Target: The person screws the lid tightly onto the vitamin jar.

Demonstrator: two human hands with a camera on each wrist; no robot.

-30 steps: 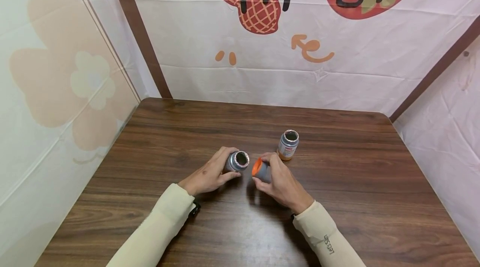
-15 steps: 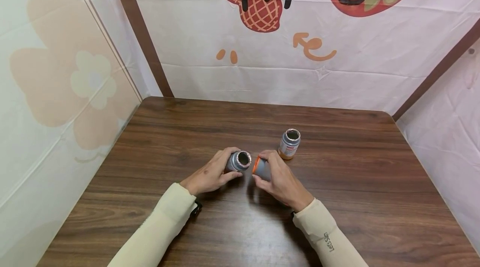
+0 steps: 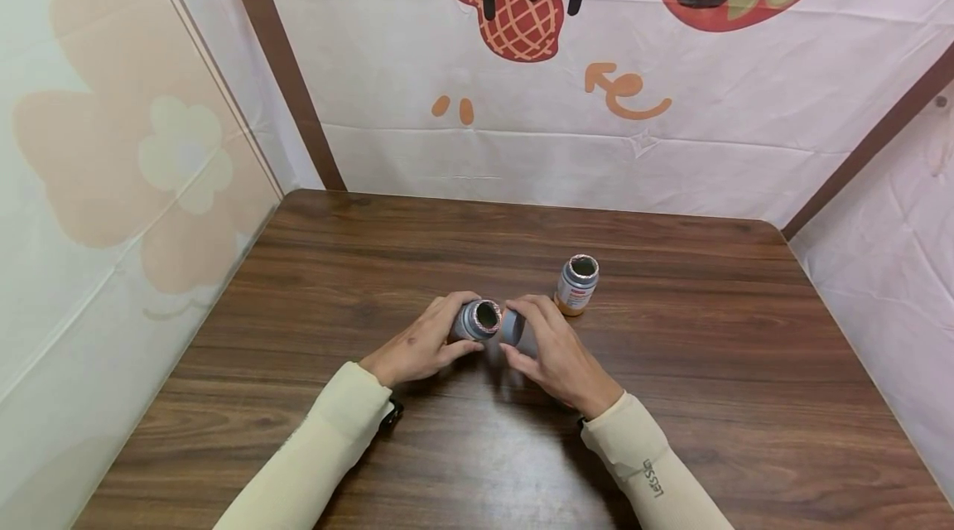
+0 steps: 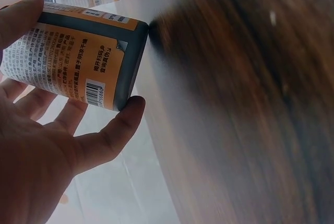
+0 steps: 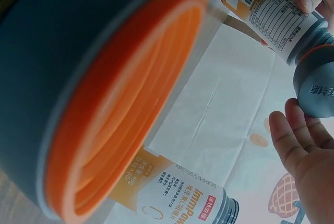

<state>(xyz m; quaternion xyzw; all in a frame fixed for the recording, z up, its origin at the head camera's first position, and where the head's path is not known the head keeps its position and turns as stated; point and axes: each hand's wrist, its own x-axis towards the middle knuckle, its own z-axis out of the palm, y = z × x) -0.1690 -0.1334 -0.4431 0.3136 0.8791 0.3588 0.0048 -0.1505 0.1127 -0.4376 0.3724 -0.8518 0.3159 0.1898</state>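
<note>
My left hand (image 3: 421, 345) grips a grey supplement bottle (image 3: 467, 325), fingers on its far side and thumb on its near side. The bottle leans right, with torn foil round its uncapped mouth. An orange label and barcode show on it in the left wrist view. Just right of the mouth, my right hand (image 3: 564, 360) pinches a grey cap (image 3: 512, 328) by its sides. The cap's orange rim faces the bottle, close to the neck in the right wrist view. Another grey cap (image 5: 31, 78) with ridged orange lining looms near the camera there, its opening toward the right.
A second uncapped bottle (image 3: 575, 291), white and orange labelled, stands upright behind my right hand. Both bottles are on a dark wooden table (image 3: 373, 257). A white printed cloth wall (image 3: 387, 157) rises behind the table's far edge, with more cloth at the sides.
The cap in my right hand has turned so its orange opening points left at the bottle mouth, out of the head view. The bottle in my left hand leans slightly further right.
</note>
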